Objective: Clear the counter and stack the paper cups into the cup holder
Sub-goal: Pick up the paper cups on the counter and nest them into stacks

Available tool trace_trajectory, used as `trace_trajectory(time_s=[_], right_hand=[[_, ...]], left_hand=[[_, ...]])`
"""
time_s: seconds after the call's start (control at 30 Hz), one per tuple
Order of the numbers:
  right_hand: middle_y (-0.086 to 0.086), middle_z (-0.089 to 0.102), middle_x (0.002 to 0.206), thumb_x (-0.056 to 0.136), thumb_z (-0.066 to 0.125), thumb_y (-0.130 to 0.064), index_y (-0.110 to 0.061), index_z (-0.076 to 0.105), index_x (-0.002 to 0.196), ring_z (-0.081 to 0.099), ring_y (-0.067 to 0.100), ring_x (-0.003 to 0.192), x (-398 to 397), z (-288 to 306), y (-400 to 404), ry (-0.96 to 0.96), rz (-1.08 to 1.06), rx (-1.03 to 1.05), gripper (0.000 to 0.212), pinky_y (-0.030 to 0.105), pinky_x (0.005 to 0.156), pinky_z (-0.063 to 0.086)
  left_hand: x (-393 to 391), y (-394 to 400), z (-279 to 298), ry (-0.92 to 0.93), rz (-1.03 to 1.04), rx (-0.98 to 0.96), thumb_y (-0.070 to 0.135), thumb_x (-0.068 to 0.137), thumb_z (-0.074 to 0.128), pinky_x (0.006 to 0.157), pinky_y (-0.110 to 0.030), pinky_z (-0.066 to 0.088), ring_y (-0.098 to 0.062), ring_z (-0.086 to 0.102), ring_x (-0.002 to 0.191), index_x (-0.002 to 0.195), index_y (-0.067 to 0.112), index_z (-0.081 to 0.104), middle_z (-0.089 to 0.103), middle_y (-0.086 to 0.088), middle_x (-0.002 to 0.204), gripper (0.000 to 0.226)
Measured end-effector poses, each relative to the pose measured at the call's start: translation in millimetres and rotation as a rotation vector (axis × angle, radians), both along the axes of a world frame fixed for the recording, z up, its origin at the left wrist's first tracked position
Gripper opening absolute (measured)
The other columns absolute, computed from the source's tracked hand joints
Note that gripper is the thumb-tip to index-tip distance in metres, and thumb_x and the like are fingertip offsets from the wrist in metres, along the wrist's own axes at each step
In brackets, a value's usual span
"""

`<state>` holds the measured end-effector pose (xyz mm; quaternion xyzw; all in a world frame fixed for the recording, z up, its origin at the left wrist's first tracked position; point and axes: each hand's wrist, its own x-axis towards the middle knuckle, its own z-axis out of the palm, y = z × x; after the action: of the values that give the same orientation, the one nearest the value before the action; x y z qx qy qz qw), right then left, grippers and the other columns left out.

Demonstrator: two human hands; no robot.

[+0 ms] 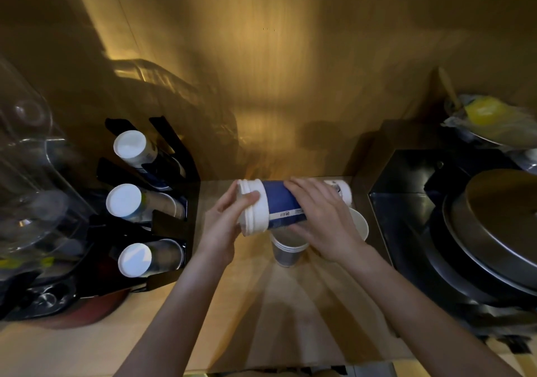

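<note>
I hold cup stack sideways above desk; left hand fingers pinch rim end, right hand fingers wrap blue side.

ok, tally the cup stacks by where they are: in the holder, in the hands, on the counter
In the black cup holder: 3
Held sideways in both hands: 1
Standing on the counter: 1
Total: 5

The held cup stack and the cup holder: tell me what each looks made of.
Cup stack: apparently paper, matte, blue printed wrap, white rolled rims nested at the left hand end. Cup holder: black, smooth, probably plastic or acrylic; dim light leaves it open.
</note>
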<state>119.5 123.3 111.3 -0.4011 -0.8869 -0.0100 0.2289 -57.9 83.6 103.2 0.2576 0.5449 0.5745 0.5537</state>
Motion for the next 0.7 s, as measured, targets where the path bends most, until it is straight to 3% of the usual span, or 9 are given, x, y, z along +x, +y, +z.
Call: trace_trajectory(time_s=[0.07, 0.2, 0.33, 0.43, 0.5, 0.57, 0.7], right_hand=[[0.011, 0.063, 0.122, 0.062, 0.079, -0.024, -0.008, 0.051, 0.121, 0.059, 0.026, 0.112, 2, 0, 6, 0.017, -0.033, 0.118, 0.067, 0.039, 0.097, 0.045], [0.014, 0.059, 0.128, 0.067, 0.076, -0.018, -0.006, 0.049, 0.125, 0.053, 0.028, 0.121, 11, 6, 16, 0.044, -0.021, 0.187, 0.065, 0.041, 0.105, 0.037], [0.015, 0.056, 0.132, 0.073, 0.070, -0.028, -0.006, 0.045, 0.129, 0.050, 0.029, 0.124, 12, 11, 21, 0.089, -0.075, 0.148, 0.065, 0.038, 0.106, 0.033], [0.008, 0.054, 0.132, 0.071, 0.074, -0.033, -0.009, 0.042, 0.132, 0.046, 0.016, 0.123, 6, 25, 18, 0.439, -0.158, -0.084, 0.073, 0.028, 0.101, 0.039], [-0.011, 0.051, 0.128, 0.064, 0.081, -0.030, -0.017, 0.039, 0.133, 0.044, -0.008, 0.116, 2, 35, 15, 0.719, -0.192, -0.238, 0.082, 0.011, 0.095, 0.038], [-0.027, 0.044, 0.121, 0.062, 0.082, -0.032, -0.023, 0.034, 0.135, 0.042, -0.023, 0.107, 0, 40, 12, 0.878, -0.189, -0.337, 0.087, 0.001, 0.087, 0.038], [-0.013, 0.048, 0.129, 0.065, 0.080, -0.027, -0.035, 0.027, 0.134, 0.049, -0.013, 0.111, -4, 25, 3, 0.998, -0.106, -0.610, 0.087, 0.008, 0.083, 0.048]], left_hand=[[-9, 1, -5, -0.151, -0.008, -0.050, 0.035, 0.077, 0.065, 0.085, -0.041, 0.049, -0.025, 0.062, 0.105, 0.115, 0.022, 0.062, 0.065, -0.008, 0.118, 0.040], [-30, 0, -14, -0.343, -0.048, -0.086, 0.044, 0.074, 0.063, 0.087, -0.041, 0.047, -0.025, 0.059, 0.109, 0.121, 0.021, 0.059, 0.063, -0.007, 0.123, 0.052], [-42, -5, -22, -0.492, -0.020, -0.095, 0.051, 0.079, 0.052, 0.083, -0.039, 0.051, -0.025, 0.063, 0.098, 0.102, 0.026, 0.066, 0.072, -0.001, 0.102, 0.038], [-44, -11, -26, -0.703, 0.016, -0.081, 0.058, 0.082, 0.044, 0.076, -0.042, 0.057, -0.031, 0.066, 0.095, 0.104, 0.025, 0.067, 0.072, -0.007, 0.105, 0.046], [-43, -13, -30, -0.760, 0.031, -0.052, 0.059, 0.083, 0.042, 0.077, -0.043, 0.057, -0.032, 0.069, 0.089, 0.101, 0.024, 0.070, 0.073, -0.009, 0.103, 0.048], [-40, -14, -35, -0.785, 0.045, -0.049, 0.059, 0.084, 0.041, 0.080, -0.045, 0.055, -0.033, 0.070, 0.090, 0.103, 0.023, 0.069, 0.073, -0.010, 0.105, 0.049], [-34, -14, -42, -0.817, 0.087, -0.097, 0.058, 0.085, 0.041, 0.081, -0.050, 0.053, -0.035, 0.064, 0.103, 0.113, 0.023, 0.062, 0.074, -0.011, 0.104, 0.049]])
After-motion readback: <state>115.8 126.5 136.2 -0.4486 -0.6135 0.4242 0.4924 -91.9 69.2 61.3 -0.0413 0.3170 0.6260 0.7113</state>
